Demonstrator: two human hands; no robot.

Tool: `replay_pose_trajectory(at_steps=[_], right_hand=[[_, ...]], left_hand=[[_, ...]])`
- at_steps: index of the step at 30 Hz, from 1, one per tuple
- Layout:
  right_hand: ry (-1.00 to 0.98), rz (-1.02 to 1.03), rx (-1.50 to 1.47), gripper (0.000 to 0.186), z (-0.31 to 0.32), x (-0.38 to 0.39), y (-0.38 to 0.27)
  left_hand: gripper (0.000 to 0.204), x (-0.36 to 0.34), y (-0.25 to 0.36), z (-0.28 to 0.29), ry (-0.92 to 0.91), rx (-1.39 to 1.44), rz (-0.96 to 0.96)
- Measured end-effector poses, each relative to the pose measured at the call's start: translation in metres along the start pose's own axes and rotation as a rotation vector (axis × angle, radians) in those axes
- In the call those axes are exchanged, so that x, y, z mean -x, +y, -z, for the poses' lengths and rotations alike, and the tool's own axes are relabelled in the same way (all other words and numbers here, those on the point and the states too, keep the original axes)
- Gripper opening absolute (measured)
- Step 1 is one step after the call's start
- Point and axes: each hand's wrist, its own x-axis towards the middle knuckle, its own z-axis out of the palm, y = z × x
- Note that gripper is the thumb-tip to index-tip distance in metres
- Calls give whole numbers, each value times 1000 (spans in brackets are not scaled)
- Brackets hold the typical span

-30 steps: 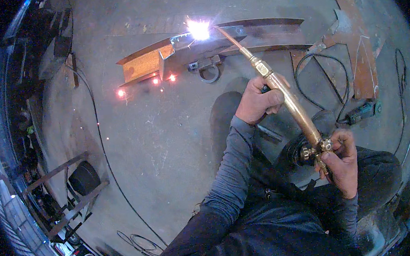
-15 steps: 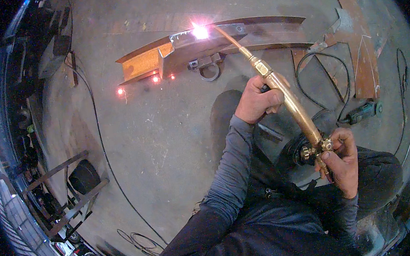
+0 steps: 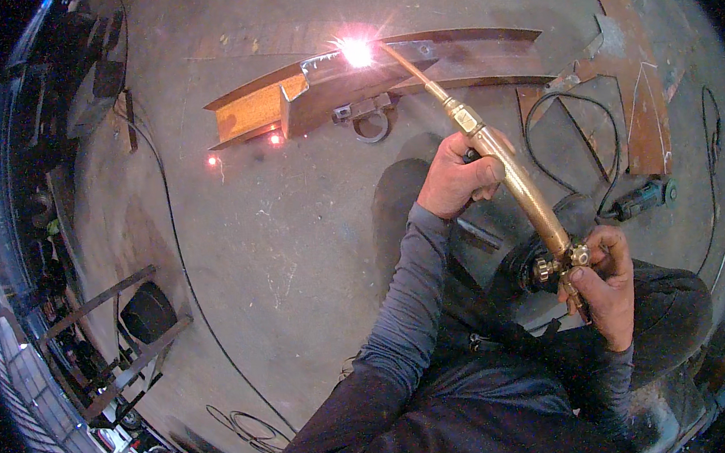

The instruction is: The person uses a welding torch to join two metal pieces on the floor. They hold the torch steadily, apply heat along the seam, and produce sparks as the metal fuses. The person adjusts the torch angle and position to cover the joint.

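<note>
Head cam: I'm looking down on both hands, one torch & the floor (image 3: 295, 232) beyond.
L hand (image 3: 454, 183): wrapped round the barrel of the brass torch (image 3: 523, 188), thumb across the top; I've got it approx. mid-pic.
R hand (image 3: 608, 291): pinching the torch's rear end btwn thumb & fingers, right by the valve knobs (image 3: 543, 269).
Torch: slants up-left from R hand thru L hand, nozzle (image 3: 408, 65) pointing at the steel beam.
Glare (image 3: 357, 52): white-pink, just off the nozzle end, over the beam's upper edge; washed out, so I can't tell if the tip touches metal.
Steel beam (image 3: 247, 115): on the floor past the hands, top centre; L end rusty orange, a darker steel piece (image 3: 347, 90) against its middle.
Glowing spots (image 3: 276, 140): small, red, along & below the beam's lower L edge.
Metal ring (image 3: 370, 128): on the floor just below the beam, w/ a block attached.
R side: power tool (image 3: 637, 201) near a black cable loop (image 3: 615, 134); rusty plates (image 3: 643, 115) past it.
L side: metal frame (image 3: 139, 363) w/ dark tub (image 3: 150, 314); long cable (image 3: 179, 249) btwn frame & hands.
</note>
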Motion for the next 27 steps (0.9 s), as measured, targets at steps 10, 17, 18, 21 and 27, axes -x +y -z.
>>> replay_pose_trajectory(at_steps=[10, 17, 18, 21, 27], right_hand=[[11, -11, -4, 33, -3, 1, -4], [15, 0, 12, 32, -4, 1, -6], [17, -2, 14, 32, -4, 1, -6], [8, 8, 23, 32, -4, 0, -6], [-3, -1, 13, 31, -5, 0, -6]], left_hand=[[28, -2, 0, 1, -21, -16, -18], [34, -1, -1, 1, -37, 14, -36], [35, -1, -1, 1, -44, 21, -41], [35, -2, -2, 1, -46, 30, -34], [36, -2, -2, 4, -55, 63, -37]])
